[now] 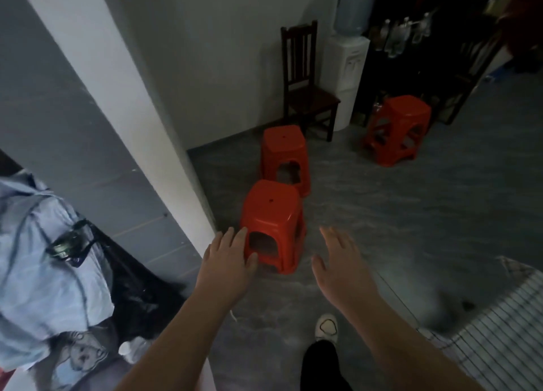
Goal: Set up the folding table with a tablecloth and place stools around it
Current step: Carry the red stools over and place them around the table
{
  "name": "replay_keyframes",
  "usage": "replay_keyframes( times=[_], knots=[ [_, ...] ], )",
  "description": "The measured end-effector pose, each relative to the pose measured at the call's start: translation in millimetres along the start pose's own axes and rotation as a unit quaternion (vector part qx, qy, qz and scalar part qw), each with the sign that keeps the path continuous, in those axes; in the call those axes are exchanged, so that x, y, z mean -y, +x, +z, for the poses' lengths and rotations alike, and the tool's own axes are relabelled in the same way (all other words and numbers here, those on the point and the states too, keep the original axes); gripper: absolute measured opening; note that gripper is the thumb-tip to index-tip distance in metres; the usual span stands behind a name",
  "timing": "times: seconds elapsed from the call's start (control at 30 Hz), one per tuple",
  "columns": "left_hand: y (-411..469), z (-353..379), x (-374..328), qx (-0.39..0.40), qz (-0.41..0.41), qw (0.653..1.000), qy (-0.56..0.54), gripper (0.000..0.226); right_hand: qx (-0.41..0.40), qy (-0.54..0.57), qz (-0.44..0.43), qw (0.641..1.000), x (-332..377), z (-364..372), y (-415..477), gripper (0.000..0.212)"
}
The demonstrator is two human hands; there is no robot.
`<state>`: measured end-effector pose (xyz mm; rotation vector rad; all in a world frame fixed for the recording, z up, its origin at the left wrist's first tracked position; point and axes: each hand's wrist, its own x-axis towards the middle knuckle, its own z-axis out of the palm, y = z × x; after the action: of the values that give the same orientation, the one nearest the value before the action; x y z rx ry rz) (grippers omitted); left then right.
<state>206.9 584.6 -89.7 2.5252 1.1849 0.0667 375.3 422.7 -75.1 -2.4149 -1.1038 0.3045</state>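
Three red plastic stools stand on the grey floor. The nearest stool [273,223] is by the foot of a white pillar, a second stool [285,155] sits just behind it, and a third stool [399,127] stands further off to the right. My left hand [227,261] reaches forward with straight fingers, in front of the nearest stool's lower left side; contact is unclear. My right hand [340,261] is stretched out flat to the right of that stool, holding nothing. A striped tablecloth [493,326] shows at the lower right edge.
A white pillar [117,102] rises on the left, with hanging clothes [44,258] beside it. A dark wooden chair [305,82] and a water dispenser [348,76] stand at the back wall, dark shelving [435,47] to their right. My white shoe [326,327] is on the floor below.
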Motion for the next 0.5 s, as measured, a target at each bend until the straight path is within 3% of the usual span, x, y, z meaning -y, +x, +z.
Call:
replay_keyframes(
  times=[0.27,0.5],
  knots=[
    [173.9,30.8,-31.2,0.028,-0.037,0.999,0.028,0.072,0.045,0.025,-0.004,0.999,-62.8,16.8,173.4,0.062],
    [301.5,61.3,-30.1,0.069,-0.107,0.992,-0.027,0.063,0.125,0.024,0.028,0.991,-89.5,41.4,306.0,0.06]
  ],
)
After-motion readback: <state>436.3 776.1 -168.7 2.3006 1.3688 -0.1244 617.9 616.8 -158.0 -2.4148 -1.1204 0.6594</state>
